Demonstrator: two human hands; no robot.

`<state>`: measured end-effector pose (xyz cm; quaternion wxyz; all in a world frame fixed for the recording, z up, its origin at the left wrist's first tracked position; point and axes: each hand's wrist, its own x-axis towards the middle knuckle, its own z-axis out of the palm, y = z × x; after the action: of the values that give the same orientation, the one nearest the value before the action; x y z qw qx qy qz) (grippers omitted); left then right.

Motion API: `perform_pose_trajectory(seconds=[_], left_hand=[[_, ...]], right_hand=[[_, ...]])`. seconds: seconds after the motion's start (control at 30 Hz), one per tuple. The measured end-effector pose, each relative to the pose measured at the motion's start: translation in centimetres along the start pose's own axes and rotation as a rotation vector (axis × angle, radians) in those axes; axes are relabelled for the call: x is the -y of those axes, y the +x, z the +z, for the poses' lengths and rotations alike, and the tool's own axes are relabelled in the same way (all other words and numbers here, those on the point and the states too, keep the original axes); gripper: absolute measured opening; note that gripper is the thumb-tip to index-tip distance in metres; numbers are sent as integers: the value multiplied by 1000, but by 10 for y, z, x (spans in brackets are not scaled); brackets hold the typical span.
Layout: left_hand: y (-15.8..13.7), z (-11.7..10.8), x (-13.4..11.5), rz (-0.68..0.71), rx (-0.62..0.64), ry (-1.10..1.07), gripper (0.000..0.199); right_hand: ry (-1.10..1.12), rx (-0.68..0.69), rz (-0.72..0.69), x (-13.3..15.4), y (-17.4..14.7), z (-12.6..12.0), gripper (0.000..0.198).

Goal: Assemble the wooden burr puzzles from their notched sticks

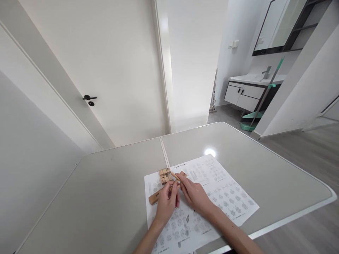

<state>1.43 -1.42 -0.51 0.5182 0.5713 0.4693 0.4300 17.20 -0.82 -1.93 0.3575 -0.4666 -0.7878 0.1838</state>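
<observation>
My left hand [166, 199] is closed, its fingertips pinched on a small wooden piece that they mostly cover. Against it, my right hand [194, 194] grips a thin wooden stick [173, 175], which slants up to the left. A notched wooden bar [153, 199] reaches out to the left from behind my left hand; whether that hand also bears it, I cannot tell. Just beyond the fingertips, several notched wooden blocks [164, 173] sit close together. Part of another wooden piece [183, 173] shows behind my right fingers. Under everything lies a printed sheet [238, 211] with rows of grey diagrams.
The pale table [106, 197] has a seam [164, 151] across it and a rounded metal edge. Past its far side stands a white door [119, 63] with a black handle [89, 97]. At the right are a sink cabinet [243, 93] and a green dustpan [248, 126].
</observation>
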Motion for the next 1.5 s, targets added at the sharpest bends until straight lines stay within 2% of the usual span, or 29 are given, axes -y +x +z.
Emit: perform_pose_trajectory(seconds=[0.2, 0.3, 0.33, 0.43, 0.5, 0.57, 0.7, 0.8, 0.87, 0.93, 1.0, 1.07, 1.17, 1.27, 1.33, 1.5], left_hand=[[2, -6, -5, -15, 44, -70, 39], [6, -20, -13, 41, -21, -160, 36], [7, -26, -16, 59, -87, -207, 35], [12, -45, -24, 63, -248, -364, 35], [16, -55, -26, 61, -298, -431, 36], [18, -61, -26, 56, -330, -469, 35], [19, -63, -25, 22, -334, -472, 35], [18, -61, -25, 18, -316, -446, 34], [17, -60, -25, 31, -291, -423, 33], [17, -60, -25, 39, -264, -402, 32], [18, -60, -24, 38, -248, -396, 32], [19, -60, -22, 29, -245, -407, 32], [20, -59, -19, -2, -245, -426, 34], [20, -57, -18, -45, -227, -443, 35], [20, -55, -17, -79, -200, -461, 36], [18, -51, -17, -191, -116, -478, 39]], right_hand=[[85, 13, 4, 2, -2, -2, 50], [160, -47, 57, 4, -2, 0, 56], [158, -49, 52, 6, -2, 1, 55], [23, 40, -107, 15, 5, 9, 38], [-83, 123, -224, 23, 12, 17, 34], [-157, 186, -265, 31, 21, 26, 34], [-267, 279, -273, 41, 38, 36, 24], [-272, 331, -263, 43, 43, 33, 26], [-258, 363, -259, 43, 42, 26, 20], [-254, 367, -237, 43, 37, 16, 5], [-227, 321, -173, 44, 30, 1, 9], [-103, 245, -77, 43, 25, -19, 12], [293, 175, 149, 40, 21, -50, 11], [675, 202, 305, 32, 23, -71, 44], [853, 185, 349, 26, 27, -74, 51], [1214, 47, 416, 11, 37, -55, 40]])
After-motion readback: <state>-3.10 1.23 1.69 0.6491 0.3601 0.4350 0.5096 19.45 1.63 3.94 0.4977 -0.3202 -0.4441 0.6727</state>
